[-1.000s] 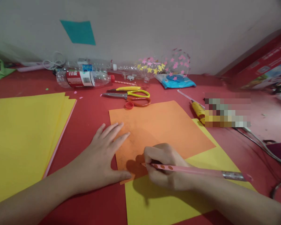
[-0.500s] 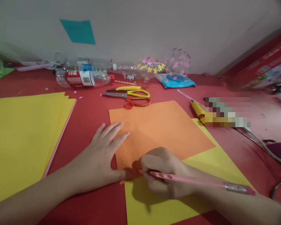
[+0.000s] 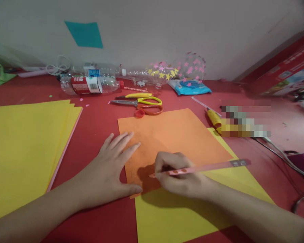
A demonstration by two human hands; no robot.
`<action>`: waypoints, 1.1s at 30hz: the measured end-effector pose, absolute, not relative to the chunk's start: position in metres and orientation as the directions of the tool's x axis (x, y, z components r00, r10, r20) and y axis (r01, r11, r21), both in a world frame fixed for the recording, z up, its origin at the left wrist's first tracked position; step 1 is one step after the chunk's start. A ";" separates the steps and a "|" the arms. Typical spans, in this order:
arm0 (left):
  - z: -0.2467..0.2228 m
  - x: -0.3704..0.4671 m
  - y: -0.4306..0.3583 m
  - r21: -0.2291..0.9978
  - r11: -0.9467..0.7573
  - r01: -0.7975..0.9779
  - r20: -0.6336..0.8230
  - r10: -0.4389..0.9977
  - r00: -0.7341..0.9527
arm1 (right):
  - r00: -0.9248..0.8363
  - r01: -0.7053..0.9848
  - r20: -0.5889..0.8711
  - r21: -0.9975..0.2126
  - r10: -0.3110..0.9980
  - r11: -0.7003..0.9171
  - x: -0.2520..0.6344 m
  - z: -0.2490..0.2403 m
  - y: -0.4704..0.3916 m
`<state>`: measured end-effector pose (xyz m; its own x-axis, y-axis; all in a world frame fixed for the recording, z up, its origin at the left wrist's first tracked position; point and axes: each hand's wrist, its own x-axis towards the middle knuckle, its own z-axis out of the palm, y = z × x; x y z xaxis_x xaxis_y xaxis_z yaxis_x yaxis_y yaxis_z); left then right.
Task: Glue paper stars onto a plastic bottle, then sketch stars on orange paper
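Note:
An orange sheet [image 3: 172, 135] lies partly over a yellow sheet [image 3: 182, 216] on the red table. Spread fingers of my left hand [image 3: 114, 168] rest on the orange sheet's left edge, holding nothing else. In my right hand [image 3: 179, 175] is a pink pencil [image 3: 207, 167], its tip at the lower left part of the orange sheet and its silver and pink end pointing right. Faint marks show on the paper near my left fingertips. Beyond the orange sheet lie scissors [image 3: 150, 105] with yellow and orange handles and a small red ring [image 3: 140, 113].
Yellow sheets [image 3: 25, 145] are stacked at the left. Plastic bottles [image 3: 87, 85], a star-covered clear balloon [image 3: 192, 67] and a blue packet [image 3: 191, 88] line the wall. A yellow tool [image 3: 214, 119], cables [image 3: 278, 152] and a red box [image 3: 286, 71] are at the right.
My right hand has moved slightly up, and the pencil's far end has swung up and left. The pencil tip now shows on the orange sheet. My left hand has stayed in place.

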<state>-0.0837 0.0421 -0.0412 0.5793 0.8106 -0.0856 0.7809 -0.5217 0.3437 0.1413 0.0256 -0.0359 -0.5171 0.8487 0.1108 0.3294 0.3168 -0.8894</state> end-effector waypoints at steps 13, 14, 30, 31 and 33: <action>-0.035 -0.084 0.044 0.409 -0.567 0.715 -0.016 0.779 0.627 | -0.418 0.695 0.434 -0.413 0.798 0.589 0.159 -0.051 0.057; -0.035 -0.083 0.044 0.423 -0.567 0.707 0.010 0.783 0.622 | -0.427 0.717 0.434 -0.371 0.793 0.590 0.160 -0.051 0.058; -0.041 -0.079 0.048 0.271 -0.577 0.770 0.053 0.808 0.587 | -0.550 0.757 0.320 -0.200 0.772 0.622 0.170 -0.038 0.068; -0.040 -0.079 0.048 0.269 -0.587 0.763 0.053 0.800 0.597 | -0.542 0.776 0.297 -0.182 0.786 0.604 0.169 -0.037 0.068; -0.039 -0.080 0.048 0.276 -0.606 0.746 0.048 0.784 0.619 | -0.509 0.821 0.263 -0.139 0.819 0.554 0.166 -0.033 0.065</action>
